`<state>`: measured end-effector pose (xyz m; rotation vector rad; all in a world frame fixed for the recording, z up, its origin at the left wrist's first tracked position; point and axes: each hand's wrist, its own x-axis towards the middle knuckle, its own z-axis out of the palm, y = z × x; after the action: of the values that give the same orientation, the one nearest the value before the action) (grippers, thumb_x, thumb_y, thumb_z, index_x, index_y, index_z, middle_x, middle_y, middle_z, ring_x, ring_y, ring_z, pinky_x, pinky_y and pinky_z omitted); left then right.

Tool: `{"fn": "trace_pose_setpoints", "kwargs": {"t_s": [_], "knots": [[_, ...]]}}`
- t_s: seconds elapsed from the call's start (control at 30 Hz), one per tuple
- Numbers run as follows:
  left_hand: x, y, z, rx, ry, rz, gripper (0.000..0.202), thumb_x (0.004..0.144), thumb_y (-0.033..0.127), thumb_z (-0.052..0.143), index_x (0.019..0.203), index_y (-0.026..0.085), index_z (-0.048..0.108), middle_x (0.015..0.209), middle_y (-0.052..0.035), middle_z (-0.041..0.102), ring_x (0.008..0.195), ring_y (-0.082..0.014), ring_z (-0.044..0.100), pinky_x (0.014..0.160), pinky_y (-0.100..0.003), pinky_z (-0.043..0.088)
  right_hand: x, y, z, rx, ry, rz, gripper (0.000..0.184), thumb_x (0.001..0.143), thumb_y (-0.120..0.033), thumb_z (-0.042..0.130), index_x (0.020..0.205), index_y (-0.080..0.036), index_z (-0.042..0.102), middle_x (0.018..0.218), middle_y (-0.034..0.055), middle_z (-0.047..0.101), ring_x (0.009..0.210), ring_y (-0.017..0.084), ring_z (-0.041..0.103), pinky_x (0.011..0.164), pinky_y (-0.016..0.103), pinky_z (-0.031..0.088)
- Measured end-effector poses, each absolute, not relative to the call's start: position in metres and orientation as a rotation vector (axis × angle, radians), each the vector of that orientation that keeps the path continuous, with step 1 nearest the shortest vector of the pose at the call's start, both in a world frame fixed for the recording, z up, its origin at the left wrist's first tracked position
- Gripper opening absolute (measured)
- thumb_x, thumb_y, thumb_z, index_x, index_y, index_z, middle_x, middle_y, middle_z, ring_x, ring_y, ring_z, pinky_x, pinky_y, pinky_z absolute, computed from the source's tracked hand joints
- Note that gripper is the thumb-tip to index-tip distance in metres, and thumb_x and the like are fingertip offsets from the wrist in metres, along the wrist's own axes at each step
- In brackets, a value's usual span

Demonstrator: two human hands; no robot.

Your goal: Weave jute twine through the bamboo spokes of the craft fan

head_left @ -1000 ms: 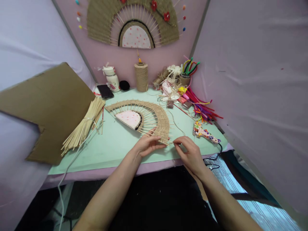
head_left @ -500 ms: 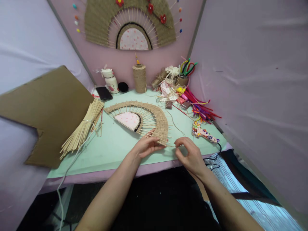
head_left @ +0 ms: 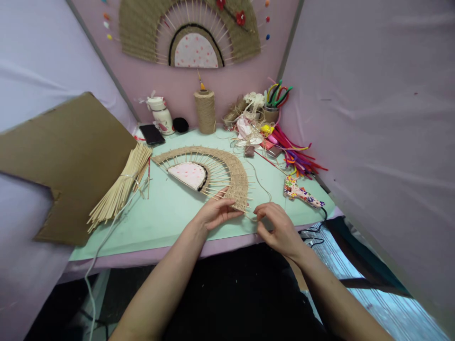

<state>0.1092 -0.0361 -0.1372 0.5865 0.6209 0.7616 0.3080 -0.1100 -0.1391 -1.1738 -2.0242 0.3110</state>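
Observation:
A half-round fan of wooden skewers woven with jute point(head_left: 227, 166) lies on the mint-green table point(head_left: 170, 218), with a pink dotted fabric centre point(head_left: 188, 174). My left hand point(head_left: 215, 213) grips the near right end of the woven band, fingers closed on it. My right hand point(head_left: 275, 227) sits just right of that end, fingers pinched on a thin jute string point(head_left: 261, 183) that runs back across the table.
A bundle of skewers point(head_left: 122, 184) and a cardboard sheet point(head_left: 67, 156) lie at the left. A patterned glue gun point(head_left: 302, 193) lies at the right. At the back stand a jute spool point(head_left: 205, 111), phone point(head_left: 151, 134), bottle point(head_left: 159, 113) and pipe cleaners point(head_left: 295, 154).
My right hand has shifted slightly left and nearer to the fan's end, still pinching the string. The left hand has stayed on the weave.

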Motion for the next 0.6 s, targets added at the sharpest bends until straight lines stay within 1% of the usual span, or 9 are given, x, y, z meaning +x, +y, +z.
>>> {"fn": "trace_pose_setpoints", "kwargs": {"t_s": [0.1, 0.27, 0.43, 0.53, 0.6], "knots": [[0.109, -0.036, -0.138, 0.597, 0.611, 0.761, 0.07, 0.076, 0.0, 0.06, 0.139, 0.023, 0.041, 0.105, -0.0078, 0.071, 0.083, -0.0186, 0.071, 0.071, -0.028, 0.061, 0.311, -0.11, -0.139, -1.217, -2.052, 0.302, 0.017, 0.076, -0.007, 0.05, 0.083, -0.022, 0.049, 0.089, 0.0055, 0.063, 0.087, 0.021, 0.057, 0.079, 0.036, 0.043], [0.109, -0.035, -0.139, 0.569, 0.642, 0.77, 0.071, 0.075, 0.0, 0.06, 0.139, 0.023, 0.04, 0.105, -0.0073, 0.071, 0.081, -0.0194, 0.072, 0.071, -0.03, 0.061, 0.317, -0.111, -0.136, -1.26, -2.088, 0.304, 0.016, 0.077, -0.007, 0.051, 0.083, -0.021, 0.05, 0.09, 0.0058, 0.062, 0.088, 0.022, 0.056, 0.08, 0.037, 0.043], [0.11, -0.035, -0.138, 0.566, 0.644, 0.767, 0.071, 0.075, 0.0, 0.06, 0.139, 0.023, 0.04, 0.105, -0.0072, 0.072, 0.08, -0.0196, 0.072, 0.069, -0.03, 0.061, 0.319, -0.116, -0.136, -1.194, -2.049, 0.231, 0.016, 0.081, -0.012, 0.054, 0.093, -0.022, 0.057, 0.096, 0.0068, 0.064, 0.092, 0.022, 0.058, 0.082, 0.038, 0.045], [0.109, -0.035, -0.138, 0.576, 0.652, 0.77, 0.071, 0.075, 0.0, 0.06, 0.14, 0.023, 0.04, 0.106, -0.0074, 0.071, 0.08, -0.0191, 0.072, 0.07, -0.03, 0.061, 0.323, -0.118, -0.137, -1.143, -1.907, 0.134, 0.021, 0.082, -0.014, 0.056, 0.101, -0.021, 0.058, 0.099, 0.0076, 0.064, 0.094, 0.022, 0.059, 0.083, 0.039, 0.047], [0.11, -0.035, -0.138, 0.577, 0.655, 0.773, 0.071, 0.075, 0.0, 0.06, 0.139, 0.023, 0.041, 0.108, -0.0074, 0.071, 0.081, -0.0194, 0.072, 0.07, -0.03, 0.061, 0.331, -0.114, -0.138, -1.169, -1.803, 0.044, 0.021, 0.082, -0.014, 0.056, 0.102, -0.021, 0.059, 0.099, 0.0079, 0.063, 0.095, 0.023, 0.06, 0.086, 0.039, 0.048]]}}
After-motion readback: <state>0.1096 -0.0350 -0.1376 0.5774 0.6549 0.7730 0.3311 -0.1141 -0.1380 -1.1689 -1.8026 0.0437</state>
